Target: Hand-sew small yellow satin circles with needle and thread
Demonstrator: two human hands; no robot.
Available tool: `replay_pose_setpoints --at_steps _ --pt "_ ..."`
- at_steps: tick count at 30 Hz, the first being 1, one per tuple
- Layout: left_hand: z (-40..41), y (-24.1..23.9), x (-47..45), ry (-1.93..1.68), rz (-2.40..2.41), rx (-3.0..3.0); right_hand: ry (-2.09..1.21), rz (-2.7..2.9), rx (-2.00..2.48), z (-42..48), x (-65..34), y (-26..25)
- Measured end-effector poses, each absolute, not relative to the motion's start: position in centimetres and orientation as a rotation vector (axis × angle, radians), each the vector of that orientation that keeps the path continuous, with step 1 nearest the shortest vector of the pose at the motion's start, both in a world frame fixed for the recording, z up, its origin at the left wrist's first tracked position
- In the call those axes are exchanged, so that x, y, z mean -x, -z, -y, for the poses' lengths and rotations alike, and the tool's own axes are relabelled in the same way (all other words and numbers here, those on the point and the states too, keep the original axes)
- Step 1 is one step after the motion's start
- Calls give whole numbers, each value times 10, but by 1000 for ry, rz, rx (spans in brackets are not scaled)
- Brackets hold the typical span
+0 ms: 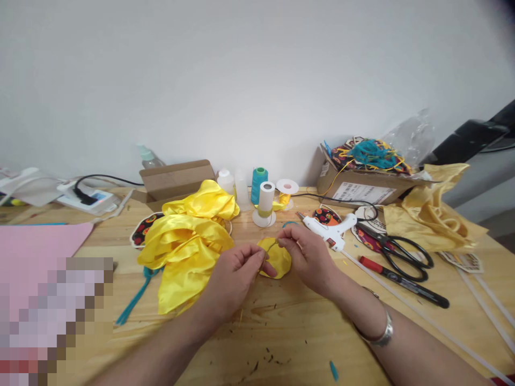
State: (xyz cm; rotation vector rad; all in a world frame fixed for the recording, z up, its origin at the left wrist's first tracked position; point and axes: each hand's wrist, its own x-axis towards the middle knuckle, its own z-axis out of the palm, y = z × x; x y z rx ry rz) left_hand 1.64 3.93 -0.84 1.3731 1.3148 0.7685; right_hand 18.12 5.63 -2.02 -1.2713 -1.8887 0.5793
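Note:
My left hand (241, 268) is closed, thumb and forefinger pinching one end of a thin olive-yellow cord (270, 246). Fingertips of my right hand (303, 256) are pressed together at the cord's other end. Just beneath and behind the fingers is a round piece of yellow fabric (281, 262); whether it lies on the table or hangs from my fingers I cannot tell. Bright yellow satin (193, 241) is heaped beside my left hand, on top of a dark patterned piece (147, 229) with a teal tassel (134, 300).
A white glue gun (332, 230), black-handled scissors (406, 257) and a red-capped marker (402, 281) lie right of my hands. Thread spools, including a teal one (259, 185), stand behind. Cardboard boxes (362, 187) line the wall. Gold fabric (426, 214) covers the right corner.

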Motion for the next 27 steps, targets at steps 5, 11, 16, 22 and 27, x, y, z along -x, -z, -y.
replay_pose_setpoints --at_steps 5,11,16,22,27 --pt "-38 5 -17 -746 -1250 -1350 -539 1921 1296 -56 -181 20" --pt "-40 13 -16 -783 -1272 -1282 -547 1895 1306 -57 -182 22" --pt "-40 15 -16 -762 -1295 -1237 -556 1905 1317 -57 -182 22" --pt "-40 9 -16 -787 -1247 -1224 -565 1890 1304 -57 -182 24" --pt "-41 10 -16 -783 -1261 -1284 -582 1885 1269 -57 -183 27"
